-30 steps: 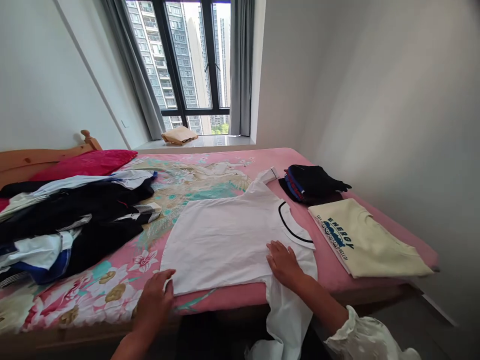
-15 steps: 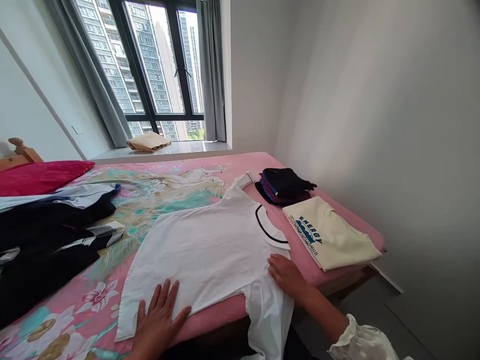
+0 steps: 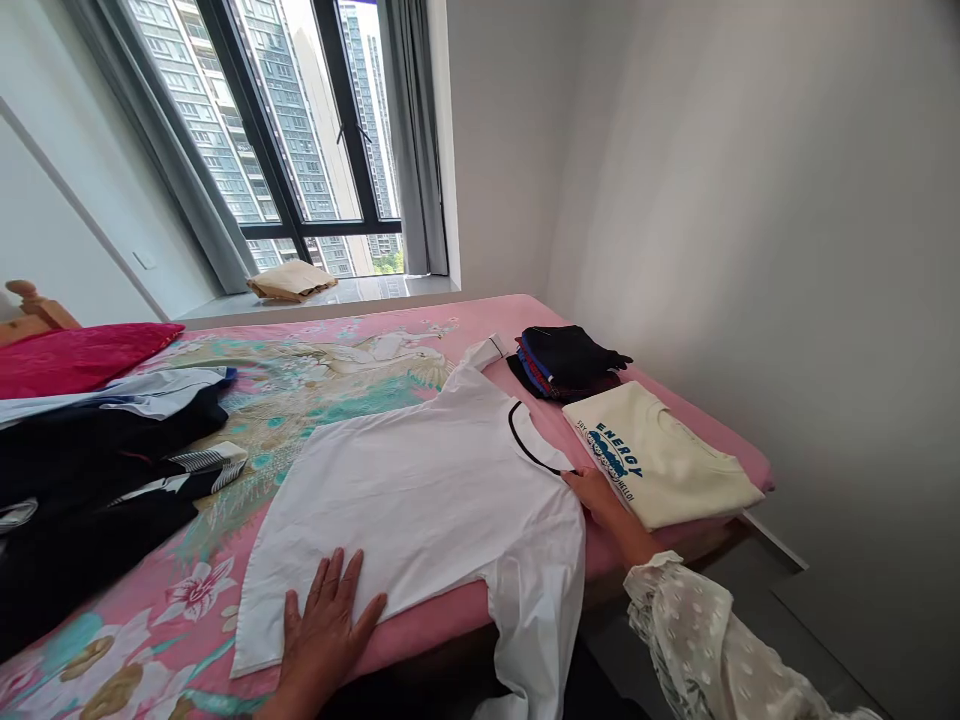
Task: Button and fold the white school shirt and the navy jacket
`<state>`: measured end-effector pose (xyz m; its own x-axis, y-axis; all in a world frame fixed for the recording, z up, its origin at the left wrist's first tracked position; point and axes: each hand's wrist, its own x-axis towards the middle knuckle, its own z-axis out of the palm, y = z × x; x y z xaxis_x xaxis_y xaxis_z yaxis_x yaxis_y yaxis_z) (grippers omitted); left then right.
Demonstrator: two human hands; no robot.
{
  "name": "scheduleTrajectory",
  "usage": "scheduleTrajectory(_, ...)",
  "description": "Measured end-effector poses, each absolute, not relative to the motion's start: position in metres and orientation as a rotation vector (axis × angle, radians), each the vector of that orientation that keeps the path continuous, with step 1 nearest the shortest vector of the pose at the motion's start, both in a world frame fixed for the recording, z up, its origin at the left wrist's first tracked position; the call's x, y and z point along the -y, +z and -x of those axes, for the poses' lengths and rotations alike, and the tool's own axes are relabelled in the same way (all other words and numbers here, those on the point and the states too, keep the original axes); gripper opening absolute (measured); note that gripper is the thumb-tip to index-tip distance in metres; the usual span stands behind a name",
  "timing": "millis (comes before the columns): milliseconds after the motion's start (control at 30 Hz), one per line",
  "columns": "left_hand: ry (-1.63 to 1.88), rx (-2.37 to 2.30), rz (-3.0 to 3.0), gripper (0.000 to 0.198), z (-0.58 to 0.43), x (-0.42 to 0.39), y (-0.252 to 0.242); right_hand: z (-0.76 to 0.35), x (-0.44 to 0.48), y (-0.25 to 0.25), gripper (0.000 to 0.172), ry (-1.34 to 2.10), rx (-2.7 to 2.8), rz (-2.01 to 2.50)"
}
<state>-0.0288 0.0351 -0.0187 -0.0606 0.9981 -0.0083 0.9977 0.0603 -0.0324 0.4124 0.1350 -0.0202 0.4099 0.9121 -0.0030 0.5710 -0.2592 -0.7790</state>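
A white T-shirt with a black-trimmed collar (image 3: 427, 500) lies spread flat on the pink floral bed (image 3: 330, 370), one sleeve hanging over the near edge. My left hand (image 3: 326, 620) rests flat on the shirt's lower hem, fingers spread. My right hand (image 3: 598, 492) sits at the shirt's shoulder beside the collar; its fingers are at the fabric's edge, and I cannot see whether they pinch it. A folded cream T-shirt printed "ENERGY" (image 3: 660, 455) lies just right of that hand.
A stack of folded dark clothes (image 3: 566, 362) sits behind the cream shirt. A heap of dark and white unfolded clothes (image 3: 97, 460) covers the bed's left side, with a red pillow (image 3: 75, 355) behind. A folded tan item (image 3: 292, 280) lies on the windowsill. A wall runs along the right.
My right hand slid from the shirt's lower body up to the shoulder by the collar. My left hand moved from the hem corner onto the fabric and flattened. The camera turned right.
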Motion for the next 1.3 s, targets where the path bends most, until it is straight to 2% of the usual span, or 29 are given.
scheduleTrajectory(67,0.056,2.294,2.162,0.066,0.037,-0.031,-0.016,-0.412,-0.13,-0.014,0.025,0.554,1.251,1.97)
scheduleTrajectory(200,-0.022,2.374,2.152,0.059,0.025,-0.036,0.001,-0.38,-0.117,0.005,0.037,0.355,1.328,1.858)
scheduleTrajectory(300,-0.341,2.059,2.425,0.041,-0.026,-0.048,0.021,-0.331,-0.112,0.017,0.03,0.36,1.523,1.62)
scheduleTrajectory(367,-0.558,1.755,2.71,0.037,-0.07,-0.054,0.03,-0.302,-0.112,0.018,0.026,0.398,1.615,1.445)
scheduleTrajectory(433,-0.62,1.566,2.95,0.036,-0.106,-0.058,0.031,-0.288,-0.113,0.01,0.027,0.425,1.661,1.382)
scheduleTrajectory(567,-0.395,1.616,3.053,0.037,-0.112,-0.063,0.011,-0.305,-0.111,-0.014,0.026,0.438,1.846,1.43)
scheduleTrajectory(733,-0.292,2.08,2.55,0.047,-0.034,-0.067,-0.007,-0.315,-0.08,-0.012,0.022,0.32,1.919,1.432)
scheduleTrajectory(800,-0.336,2.035,2.508,0.044,-0.009,-0.059,-0.005,-0.302,-0.056,-0.007,0.017,0.295,1.99,1.449)
scheduleTrajectory(933,-0.399,1.631,2.755,0.04,0.008,-0.03,-0.002,-0.273,-0.011,-0.01,0.02,0.324,2.197,1.533)
scheduleTrajectory(1033,-0.323,1.706,2.787,0.043,0.007,-0.015,-0.005,-0.268,0.0,-0.016,0.01,0.283,2.224,1.656)
scheduleTrajectory(1300,-0.178,2.053,2.632,0.054,0.016,-0.012,-0.002,-0.292,-0.004,0.004,0.036,0.423,2.339,1.592)
